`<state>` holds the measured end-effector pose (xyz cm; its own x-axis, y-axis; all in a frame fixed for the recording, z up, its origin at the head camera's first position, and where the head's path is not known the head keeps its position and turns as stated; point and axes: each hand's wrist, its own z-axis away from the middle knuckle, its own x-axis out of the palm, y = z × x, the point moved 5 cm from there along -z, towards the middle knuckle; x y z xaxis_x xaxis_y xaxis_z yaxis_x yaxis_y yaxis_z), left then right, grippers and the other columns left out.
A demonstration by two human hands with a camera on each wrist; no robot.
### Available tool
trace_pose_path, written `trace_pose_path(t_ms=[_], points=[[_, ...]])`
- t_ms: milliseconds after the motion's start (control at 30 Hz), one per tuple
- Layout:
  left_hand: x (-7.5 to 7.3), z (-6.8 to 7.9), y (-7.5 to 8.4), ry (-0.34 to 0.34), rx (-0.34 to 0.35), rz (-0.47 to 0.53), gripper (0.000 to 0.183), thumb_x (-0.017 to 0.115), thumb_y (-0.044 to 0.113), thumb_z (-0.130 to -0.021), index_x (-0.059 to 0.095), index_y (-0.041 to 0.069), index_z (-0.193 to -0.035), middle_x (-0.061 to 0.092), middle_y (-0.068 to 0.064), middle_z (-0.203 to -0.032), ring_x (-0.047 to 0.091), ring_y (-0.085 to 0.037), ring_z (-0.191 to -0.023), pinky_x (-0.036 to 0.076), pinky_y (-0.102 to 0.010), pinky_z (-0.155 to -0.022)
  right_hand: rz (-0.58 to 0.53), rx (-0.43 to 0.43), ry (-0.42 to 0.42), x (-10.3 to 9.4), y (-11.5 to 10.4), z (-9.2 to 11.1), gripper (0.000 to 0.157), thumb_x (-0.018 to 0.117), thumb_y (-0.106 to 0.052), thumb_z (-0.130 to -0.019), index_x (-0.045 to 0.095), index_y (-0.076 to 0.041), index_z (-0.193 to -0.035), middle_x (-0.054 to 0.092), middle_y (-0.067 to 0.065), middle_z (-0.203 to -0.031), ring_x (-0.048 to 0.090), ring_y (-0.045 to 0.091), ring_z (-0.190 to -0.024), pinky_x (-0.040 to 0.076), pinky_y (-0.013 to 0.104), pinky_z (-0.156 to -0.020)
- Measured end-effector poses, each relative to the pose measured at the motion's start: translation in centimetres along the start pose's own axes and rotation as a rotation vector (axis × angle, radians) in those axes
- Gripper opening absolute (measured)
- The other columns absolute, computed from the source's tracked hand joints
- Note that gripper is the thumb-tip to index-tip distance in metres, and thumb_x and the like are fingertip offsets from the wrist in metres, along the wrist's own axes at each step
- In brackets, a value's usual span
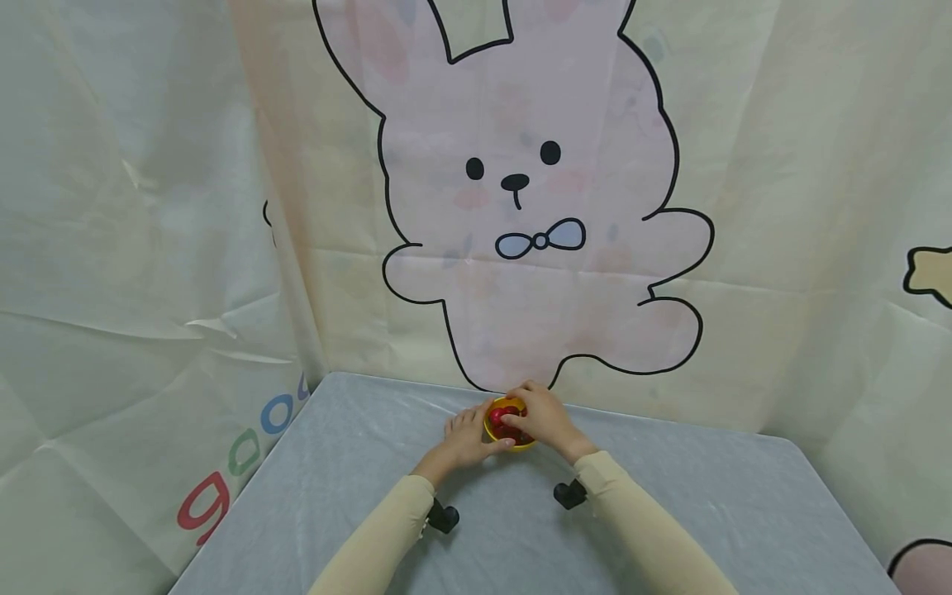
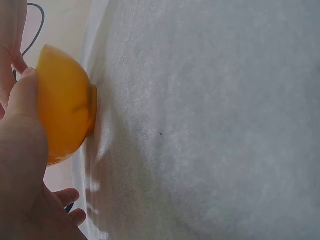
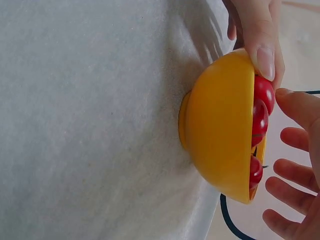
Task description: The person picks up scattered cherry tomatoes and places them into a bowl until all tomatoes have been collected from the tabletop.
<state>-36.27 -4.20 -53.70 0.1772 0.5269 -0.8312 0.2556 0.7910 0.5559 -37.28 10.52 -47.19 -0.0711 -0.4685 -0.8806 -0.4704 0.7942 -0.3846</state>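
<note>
A small yellow bowl stands upright on the table, with several shiny round red fruits, like cherry tomatoes, inside. Thin dark stems show on some. My left hand holds the bowl at its left side, the thumb pressed along the near wall and rim. Over the bowl's right side hovers my right hand, its fingers spread and the thumb close to the fruits. In the right wrist view nothing lies between those fingers; whether the thumb grazes a fruit I cannot tell.
A pale grey cloth covers the table. Behind its far edge hangs a cream curtain printed with a large rabbit. Black wrist cameras sit under both forearms. A dark cable shows beyond the bowl.
</note>
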Motion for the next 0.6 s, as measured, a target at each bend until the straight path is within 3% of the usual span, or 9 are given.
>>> trace_pose_path(t_ms=[367,600], points=[[-0.1,0.1,0.0,0.012,-0.009,0.009,0.097,0.057,0.071,-0.085,0.021,0.018,-0.158,0.037,-0.018,-0.155,0.032,-0.040,-0.144,0.021,-0.065,-0.114,0.054,-0.014,0.029,-1.6,1.9,1.4,0.042,0.078,-0.033,-0.084,0.070,-0.007,-0.116,0.066,0.010,-0.115,0.062,0.029,-0.106,0.054,0.049,-0.092],[0.0,-0.1,0.0,-0.001,-0.030,0.011,0.098,0.058,0.071,-0.085,0.019,0.020,-0.158,0.036,-0.017,-0.157,0.029,-0.040,-0.145,0.018,-0.064,-0.117,0.064,0.049,0.031,-3.5,3.4,3.6,0.042,0.078,-0.035,-0.084,0.070,-0.009,-0.116,0.066,0.010,-0.115,0.063,0.028,-0.106,0.053,0.050,-0.093]])
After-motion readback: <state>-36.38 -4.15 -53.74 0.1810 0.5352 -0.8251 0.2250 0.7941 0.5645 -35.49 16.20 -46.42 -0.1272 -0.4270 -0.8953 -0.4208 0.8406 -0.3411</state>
